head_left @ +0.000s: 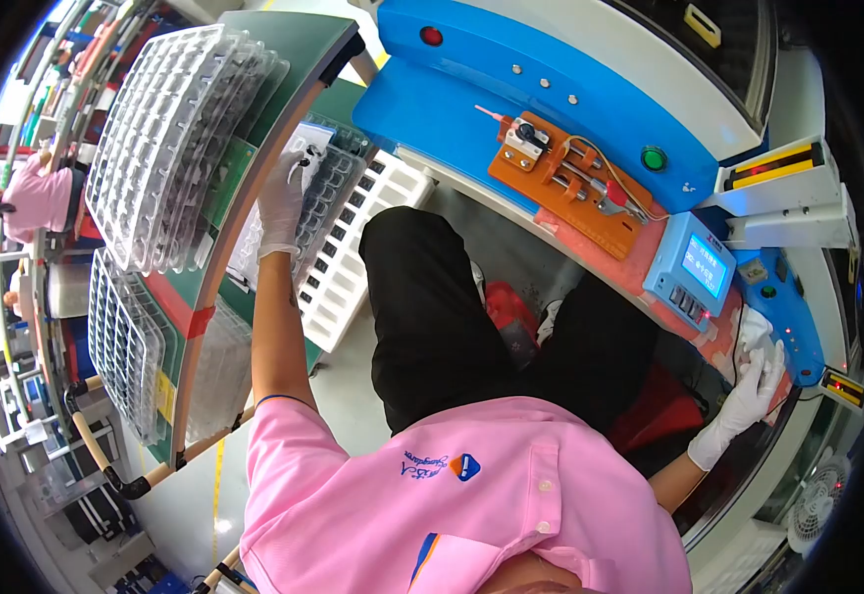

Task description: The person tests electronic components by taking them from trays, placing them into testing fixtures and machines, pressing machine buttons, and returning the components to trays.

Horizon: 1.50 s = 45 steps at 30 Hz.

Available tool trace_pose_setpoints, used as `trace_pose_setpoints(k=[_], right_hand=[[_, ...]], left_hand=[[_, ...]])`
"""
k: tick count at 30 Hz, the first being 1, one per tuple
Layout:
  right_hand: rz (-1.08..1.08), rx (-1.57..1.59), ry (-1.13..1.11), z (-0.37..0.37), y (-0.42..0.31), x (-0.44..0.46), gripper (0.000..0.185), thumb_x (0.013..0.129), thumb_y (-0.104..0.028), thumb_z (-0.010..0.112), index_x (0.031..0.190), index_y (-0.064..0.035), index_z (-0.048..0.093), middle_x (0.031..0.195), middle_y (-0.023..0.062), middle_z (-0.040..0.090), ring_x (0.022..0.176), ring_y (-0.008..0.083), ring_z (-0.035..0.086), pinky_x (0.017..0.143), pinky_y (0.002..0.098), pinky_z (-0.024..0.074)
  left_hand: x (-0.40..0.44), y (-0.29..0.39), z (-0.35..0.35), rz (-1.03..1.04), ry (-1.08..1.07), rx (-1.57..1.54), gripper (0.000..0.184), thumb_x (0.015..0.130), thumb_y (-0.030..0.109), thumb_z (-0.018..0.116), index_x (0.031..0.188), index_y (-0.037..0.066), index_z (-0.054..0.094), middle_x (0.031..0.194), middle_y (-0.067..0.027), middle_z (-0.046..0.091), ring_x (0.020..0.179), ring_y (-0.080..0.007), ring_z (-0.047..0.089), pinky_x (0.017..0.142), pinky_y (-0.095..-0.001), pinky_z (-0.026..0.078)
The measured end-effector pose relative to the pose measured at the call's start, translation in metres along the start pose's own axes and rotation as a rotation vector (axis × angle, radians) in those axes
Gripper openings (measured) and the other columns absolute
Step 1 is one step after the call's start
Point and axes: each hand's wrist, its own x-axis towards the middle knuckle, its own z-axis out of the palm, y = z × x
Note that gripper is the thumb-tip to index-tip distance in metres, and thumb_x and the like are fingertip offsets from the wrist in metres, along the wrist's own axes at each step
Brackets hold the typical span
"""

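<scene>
My left hand (pixel 280 206), in a white glove, reaches over clear trays at the left, its fingers closed at a small black part (pixel 305 161). Beside it lie a clear tray with moulded pockets (pixel 327 198) and a white tray (pixel 320 319) with a row of black pieces. My right hand (pixel 746 398), also gloved, is at the right end of the bench with its fingers apart. It is close to a crumpled white cloth (pixel 752 329) and a thin dark cable.
Stacked clear trays (pixel 159 139) stand on a green shelf at the left. On the blue bench (pixel 432 99) are an orange fixture (pixel 568 188) with a metal clamp, a green button (pixel 655 158) and a blue device (pixel 691 271) with a lit screen. Another person (pixel 41 201) is at the far left.
</scene>
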Motion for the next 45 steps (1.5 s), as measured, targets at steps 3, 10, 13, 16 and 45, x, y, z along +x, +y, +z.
trace_pose_setpoints(k=[3, 10, 13, 16, 45], right_hand=[[0.009, 0.02, 0.014, -0.002, 0.0, -0.001, 0.04, 0.09, -0.007, 0.057, 0.13, -0.0042, 0.051, 0.088, -0.0015, 0.054, 0.07, 0.0044, 0.043, 0.064, 0.0176, 0.0371], [0.035, -0.061, 0.029, -0.02, 0.014, -0.001, 0.039, 0.092, -0.008, 0.055, 0.13, -0.0035, 0.05, 0.097, 0.0044, 0.061, 0.083, 0.0087, 0.056, 0.067, 0.0205, 0.0423], [0.023, -0.107, 0.03, -0.018, 0.014, -0.003, 0.038, 0.092, -0.01, 0.055, 0.129, -0.004, 0.051, 0.095, 0.0051, 0.062, 0.083, 0.0094, 0.057, 0.068, 0.0216, 0.0425], [0.006, -0.127, 0.02, -0.014, 0.01, -0.005, 0.037, 0.093, -0.01, 0.055, 0.129, -0.0042, 0.051, 0.095, 0.0056, 0.063, 0.083, 0.01, 0.057, 0.069, 0.0224, 0.0428], [-0.099, -0.275, 0.532, -0.088, 0.065, 0.007, 0.033, 0.083, -0.005, 0.066, 0.116, -0.0064, 0.062, 0.083, 0.0021, 0.063, 0.069, 0.0097, 0.056, 0.068, 0.0247, 0.0475]], left_hand=[[-0.003, 0.0, 0.004, -0.054, -0.014, -0.016, 0.021, 0.084, 0.01, 0.06, 0.104, 0.009, 0.065, 0.103, -0.0094, 0.066, 0.095, -0.0244, 0.062, 0.085, -0.0329, 0.047], [0.003, 0.01, -0.003, -0.404, -0.058, 0.21, 0.026, 0.082, 0.025, 0.059, 0.098, 0.006, 0.066, 0.097, -0.014, 0.067, 0.096, -0.0297, 0.063, 0.084, -0.0369, 0.048], [0.006, 0.012, 0.001, -0.451, -0.074, 0.376, 0.028, 0.078, 0.031, 0.061, 0.097, 0.011, 0.069, 0.093, -0.0146, 0.068, 0.091, -0.0288, 0.064, 0.08, -0.0342, 0.049], [0.011, 0.014, 0.007, -0.521, -0.063, 0.353, 0.031, 0.075, 0.031, 0.064, 0.098, 0.011, 0.069, 0.094, -0.0145, 0.068, 0.092, -0.0288, 0.065, 0.081, -0.0347, 0.048], [-0.012, 0.034, -0.001, -0.415, 0.065, -0.251, 0.034, 0.086, 0.022, 0.06, 0.104, -0.006, 0.064, 0.101, -0.0154, 0.066, 0.093, -0.0252, 0.059, 0.088, -0.0345, 0.044]])
